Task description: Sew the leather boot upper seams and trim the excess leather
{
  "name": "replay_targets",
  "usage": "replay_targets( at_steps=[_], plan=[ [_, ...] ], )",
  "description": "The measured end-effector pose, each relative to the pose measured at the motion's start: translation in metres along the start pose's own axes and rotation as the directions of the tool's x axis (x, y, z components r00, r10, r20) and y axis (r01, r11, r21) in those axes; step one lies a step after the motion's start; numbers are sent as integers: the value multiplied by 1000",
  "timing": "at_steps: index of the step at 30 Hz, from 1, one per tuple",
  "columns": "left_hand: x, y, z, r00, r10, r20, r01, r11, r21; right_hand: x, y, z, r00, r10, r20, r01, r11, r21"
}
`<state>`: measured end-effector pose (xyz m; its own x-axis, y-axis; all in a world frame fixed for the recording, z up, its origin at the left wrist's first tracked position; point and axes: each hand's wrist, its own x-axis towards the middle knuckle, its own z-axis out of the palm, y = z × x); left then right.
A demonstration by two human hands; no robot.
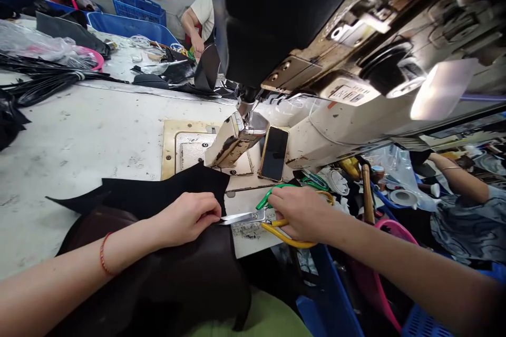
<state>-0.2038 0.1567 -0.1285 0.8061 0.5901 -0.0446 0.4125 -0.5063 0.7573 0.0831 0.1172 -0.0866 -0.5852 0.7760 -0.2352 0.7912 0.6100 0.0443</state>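
Note:
My right hand [298, 213] is closed on a pair of scissors [253, 216] with one green and one yellow handle. Their slim blades point left and reach the fingertips of my left hand [193, 217]. That hand pinches the edge of a dark brown leather-like piece [190, 268], which hangs over the table's front edge. Under it lies a black piece [166, 187] spread on the table. Whatever the blade tips touch is too small to make out. Just beyond my hands stands the sewing machine's post [233, 142], below the needle.
A phone [274, 154] leans by the machine post. The machine head [288, 16] overhangs from above right. Blue baskets [140, 10] and bundled black strips [47, 76] are at the back left. A pink tub [381, 284] stands low right. Two other people work nearby.

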Motion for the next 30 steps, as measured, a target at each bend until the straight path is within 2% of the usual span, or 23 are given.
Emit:
replay_targets(
  at_steps=[3, 7, 17, 25, 30],
  plan=[
    [0, 0, -1, 1000, -15, -3, 15, 1000, -25, 14, 0, -16, 990, -10, 143, 13, 1000, -19],
    [2, 0, -2, 998, -65, -10, 64, 996, -60, 27, 4, -24, 975, -57, 213, 68, 997, -47],
    [7, 0, -5, 989, -147, 22, 149, 977, -152, 39, 12, -14, 961, -134, 243, 138, 990, 2],
    [9, -2, -7, 991, -129, 27, 132, 956, -262, 45, 7, -7, 968, -149, 203, 137, 988, 73],
    [9, -5, -8, 994, -109, 17, 109, 939, -326, 52, 0, -2, 958, -201, 202, 173, 973, 151]
  ],
)
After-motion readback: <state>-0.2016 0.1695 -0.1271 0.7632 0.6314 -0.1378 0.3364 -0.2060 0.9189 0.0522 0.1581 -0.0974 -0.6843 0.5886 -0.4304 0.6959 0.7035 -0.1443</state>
